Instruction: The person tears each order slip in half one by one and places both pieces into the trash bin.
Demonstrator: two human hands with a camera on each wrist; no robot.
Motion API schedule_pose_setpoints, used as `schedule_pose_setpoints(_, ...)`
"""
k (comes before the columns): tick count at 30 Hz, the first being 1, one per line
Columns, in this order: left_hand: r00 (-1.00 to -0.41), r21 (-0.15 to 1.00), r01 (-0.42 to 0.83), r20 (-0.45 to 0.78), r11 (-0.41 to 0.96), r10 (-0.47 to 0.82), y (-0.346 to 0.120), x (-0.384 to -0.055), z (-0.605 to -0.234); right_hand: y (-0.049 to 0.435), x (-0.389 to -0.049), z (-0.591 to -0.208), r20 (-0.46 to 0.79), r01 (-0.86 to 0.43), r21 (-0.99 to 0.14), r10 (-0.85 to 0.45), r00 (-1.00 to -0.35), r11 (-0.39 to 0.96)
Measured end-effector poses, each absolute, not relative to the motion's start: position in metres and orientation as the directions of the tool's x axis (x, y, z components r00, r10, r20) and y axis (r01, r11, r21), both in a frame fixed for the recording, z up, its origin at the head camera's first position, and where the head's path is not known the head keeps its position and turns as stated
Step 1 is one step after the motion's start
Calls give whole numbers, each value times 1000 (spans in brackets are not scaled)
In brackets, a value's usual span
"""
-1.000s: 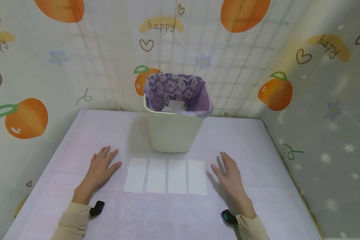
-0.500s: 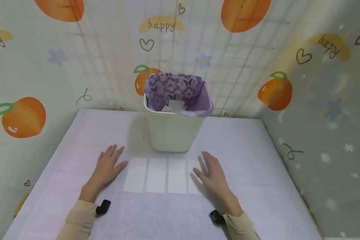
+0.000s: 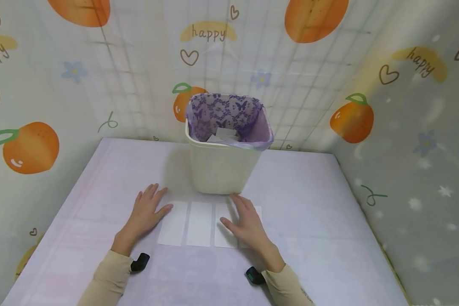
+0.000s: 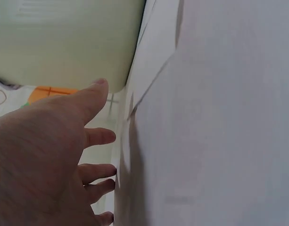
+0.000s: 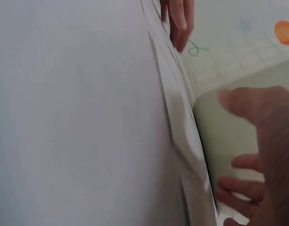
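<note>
Several white rectangular cards lie in a row on the table: a leftmost card (image 3: 173, 225), a second card (image 3: 199, 224), a third card (image 3: 225, 236) and a rightmost one partly covered by the right hand. My left hand (image 3: 143, 214) is spread at the row's left end, its thumb by the leftmost card's upper corner. My right hand (image 3: 249, 225) hovers over the two right-hand cards, fingers apart and holding nothing. Behind the row stands a cream bin (image 3: 223, 170) with a purple butterfly-patterned liner (image 3: 229, 108). White pieces (image 3: 226, 134) lie inside it.
The pale table (image 3: 306, 187) carries the bin near its back edge. A curtain (image 3: 145, 85) printed with oranges hangs close behind and along both sides. Black wrist cameras stick out at the left cuff (image 3: 111, 272) and right cuff (image 3: 287, 284).
My right hand has moved left from beside the row to over the two right-hand cards. My left hand has shifted right, up to the leftmost card. Cards and bin stay put.
</note>
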State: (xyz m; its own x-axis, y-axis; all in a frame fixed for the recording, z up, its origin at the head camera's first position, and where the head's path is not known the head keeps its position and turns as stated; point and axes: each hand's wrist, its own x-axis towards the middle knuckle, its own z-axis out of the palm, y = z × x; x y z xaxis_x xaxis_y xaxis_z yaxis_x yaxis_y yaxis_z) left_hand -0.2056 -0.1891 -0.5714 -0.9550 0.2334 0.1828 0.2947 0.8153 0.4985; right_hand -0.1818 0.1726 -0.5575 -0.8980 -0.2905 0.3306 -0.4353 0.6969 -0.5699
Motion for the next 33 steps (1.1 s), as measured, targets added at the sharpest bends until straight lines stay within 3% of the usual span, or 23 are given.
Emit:
schedule_pose_setpoints(12, -938, 485, 337, 248, 807, 242, -173, -210, -571, 133, -178, -562, 382, -474, -581, -292, -877, 661)
schedule_pose_setpoints(18, -931, 499, 348, 281, 793, 232, -173, -209, -579, 115, -171, -569, 390, -536, -561, -370, -843, 631)
schedule_pose_setpoints(33, -914, 571, 375, 361, 730, 186, -175, -209, -588, 118, -166, -573, 439, -571, -603, -366, -821, 557)
